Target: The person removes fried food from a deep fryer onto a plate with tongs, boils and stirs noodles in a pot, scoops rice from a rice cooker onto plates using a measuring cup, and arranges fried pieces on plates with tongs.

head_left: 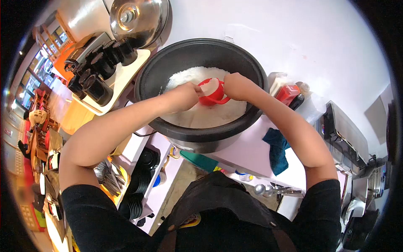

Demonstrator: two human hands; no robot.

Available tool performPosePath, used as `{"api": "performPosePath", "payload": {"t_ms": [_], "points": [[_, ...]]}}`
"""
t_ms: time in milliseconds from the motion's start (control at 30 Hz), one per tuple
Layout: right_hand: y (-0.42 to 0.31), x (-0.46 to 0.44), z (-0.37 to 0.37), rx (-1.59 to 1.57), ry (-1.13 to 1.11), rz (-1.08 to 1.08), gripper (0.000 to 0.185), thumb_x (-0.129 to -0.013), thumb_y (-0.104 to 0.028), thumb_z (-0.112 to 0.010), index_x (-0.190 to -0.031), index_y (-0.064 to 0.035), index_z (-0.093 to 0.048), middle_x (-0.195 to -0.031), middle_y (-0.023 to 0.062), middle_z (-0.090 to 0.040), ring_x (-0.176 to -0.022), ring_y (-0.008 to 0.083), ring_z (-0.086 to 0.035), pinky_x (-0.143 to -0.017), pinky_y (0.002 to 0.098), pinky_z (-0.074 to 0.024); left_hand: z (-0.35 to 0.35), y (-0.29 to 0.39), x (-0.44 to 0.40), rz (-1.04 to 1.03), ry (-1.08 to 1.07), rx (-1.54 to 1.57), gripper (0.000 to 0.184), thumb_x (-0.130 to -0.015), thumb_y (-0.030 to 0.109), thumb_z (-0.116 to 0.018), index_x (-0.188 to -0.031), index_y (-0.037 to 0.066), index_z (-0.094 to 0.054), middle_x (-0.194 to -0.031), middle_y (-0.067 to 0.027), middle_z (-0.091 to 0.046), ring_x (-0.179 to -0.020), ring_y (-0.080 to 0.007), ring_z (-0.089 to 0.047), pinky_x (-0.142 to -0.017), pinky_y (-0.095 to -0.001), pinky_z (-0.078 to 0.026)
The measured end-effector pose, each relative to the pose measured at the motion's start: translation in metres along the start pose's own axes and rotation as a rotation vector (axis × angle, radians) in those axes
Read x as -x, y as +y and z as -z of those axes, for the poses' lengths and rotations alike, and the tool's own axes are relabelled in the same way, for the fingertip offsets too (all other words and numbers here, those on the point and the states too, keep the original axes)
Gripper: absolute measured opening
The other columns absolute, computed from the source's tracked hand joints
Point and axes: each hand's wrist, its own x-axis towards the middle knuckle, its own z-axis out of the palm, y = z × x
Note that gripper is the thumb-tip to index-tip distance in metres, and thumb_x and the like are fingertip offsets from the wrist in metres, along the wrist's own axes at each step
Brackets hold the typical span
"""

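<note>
A red plastic cup (215,98) with a handle is tilted over white rice (184,77) inside a large black-rimmed cooking pot (201,133). Pale contents or a pale inner face show in the cup's mouth; I cannot tell which. My right hand (236,87) is closed around the cup's handle on the right. On the other side, my left hand (184,97) pinches the cup's left rim with bent fingers. Both forearms reach in over the pot's near edge. The cup's underside and part of the rice are hidden.
A metal lid (140,21) leans at the back left beside a cream tray (110,106) of black cups (103,65). Bottles (289,93) stand right of the pot, and a dark teal cloth (277,151) lies on the counter. Black plates (136,189) are stacked on a shelf below.
</note>
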Motion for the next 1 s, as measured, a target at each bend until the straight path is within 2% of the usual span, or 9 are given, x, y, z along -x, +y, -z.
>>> {"api": "performPosePath", "payload": {"t_ms": [133,233,333,367,567,700,833,867,1000], "points": [[-0.009,-0.004,-0.008,0.049,0.036,0.029,0.02,-0.075,-0.011,-0.051,-0.082,-0.0002,-0.066,-0.082,0.0211,-0.064,-0.079,0.0328,-0.064,-0.071,0.041,-0.0514,-0.012,-0.011,-0.013,-0.04,0.033,-0.184,0.03,-0.087,0.014,-0.045,-0.108,-0.001,-0.059,-0.093,-0.0208,-0.064,-0.081,-0.0236,-0.059,-0.081,-0.0324,-0.044],[-0.009,-0.008,-0.012,0.099,0.07,0.086,0.019,-0.075,-0.011,-0.052,-0.081,0.0004,-0.066,-0.079,0.0206,-0.064,-0.076,0.031,-0.065,-0.07,0.0403,-0.0517,-0.011,-0.02,-0.026,-0.127,0.024,-0.167,0.031,-0.085,0.012,-0.044,-0.111,0.003,-0.059,-0.079,-0.0147,-0.063,-0.062,-0.02,-0.056,-0.062,-0.0321,-0.048],[0.001,-0.026,-0.019,-0.052,-0.041,0.089,0.019,-0.076,-0.011,-0.052,-0.08,0.0024,-0.065,-0.076,0.0202,-0.063,-0.071,0.0303,-0.065,-0.065,0.039,-0.0523,0.027,0.022,0.006,0.097,-0.196,-0.068,0.031,-0.087,0.014,-0.043,-0.112,0.009,-0.06,-0.061,-0.0038,-0.05,-0.043,-0.0132,-0.044,-0.04,-0.0281,-0.038],[0.007,-0.032,-0.021,-0.122,-0.056,0.087,0.019,-0.077,-0.011,-0.052,-0.081,0.0033,-0.064,-0.075,0.0196,-0.063,-0.067,0.0299,-0.064,-0.061,0.0382,-0.0526,0.035,0.027,0.011,0.197,-0.257,0.026,0.03,-0.09,0.019,-0.041,-0.115,0.016,-0.058,-0.054,0.0054,-0.031,-0.037,-0.0057,-0.028,-0.032,-0.0217,-0.022],[0.002,0.005,0.024,-1.089,0.155,-0.179,0.023,-0.086,-0.018,-0.048,-0.077,0.0027,-0.054,-0.062,0.0069,-0.05,-0.041,0.0197,-0.053,-0.039,0.0318,-0.0513,0.098,0.023,0.054,0.235,-0.113,0.378,0.023,-0.094,0.027,-0.037,-0.108,0.019,-0.054,-0.057,0.0062,-0.033,-0.041,-0.0023,-0.028,-0.033,-0.0161,-0.018],[0.0,0.011,0.03,-0.828,0.43,-0.077,0.035,-0.091,-0.028,-0.046,-0.071,0.0002,-0.051,-0.053,0.0045,-0.047,-0.039,0.0161,-0.052,-0.036,0.0273,-0.0449,0.076,0.021,0.051,0.157,0.102,0.411,0.02,-0.093,0.027,-0.039,-0.098,0.016,-0.054,-0.057,0.0058,-0.033,-0.042,-0.0031,-0.031,-0.035,-0.0176,-0.021],[-0.035,0.039,0.037,-0.997,0.523,-0.019,0.035,-0.091,-0.024,-0.046,-0.072,0.0045,-0.053,-0.055,0.0107,-0.053,-0.043,0.0193,-0.057,-0.036,0.0305,-0.0435,0.032,0.012,0.034,-0.232,0.481,0.063,0.021,-0.092,0.018,-0.039,-0.098,0.006,-0.054,-0.075,-0.0088,-0.056,-0.068,-0.0171,-0.052,-0.066,-0.0289,-0.043],[-0.037,0.04,0.036,-1.041,0.509,0.003,0.035,-0.091,-0.024,-0.046,-0.072,0.0044,-0.053,-0.055,0.0106,-0.053,-0.043,0.0191,-0.057,-0.037,0.0306,-0.0433,0.031,0.034,0.05,-0.13,0.443,0.101,0.022,-0.092,0.017,-0.04,-0.102,0.002,-0.052,-0.086,-0.0148,-0.058,-0.082,-0.023,-0.055,-0.079,-0.0317,-0.042],[-0.032,0.044,0.042,-1.061,0.514,0.097,0.034,-0.092,-0.026,-0.047,-0.067,-0.0017,-0.048,-0.05,0.0053,-0.046,-0.04,0.0165,-0.053,-0.035,0.029,-0.0427,0.024,0.048,0.067,-0.204,0.452,0.101,0.022,-0.092,0.016,-0.041,-0.105,0.003,-0.053,-0.095,-0.0152,-0.06,-0.089,-0.022,-0.057,-0.082,-0.0298,-0.042]]}}
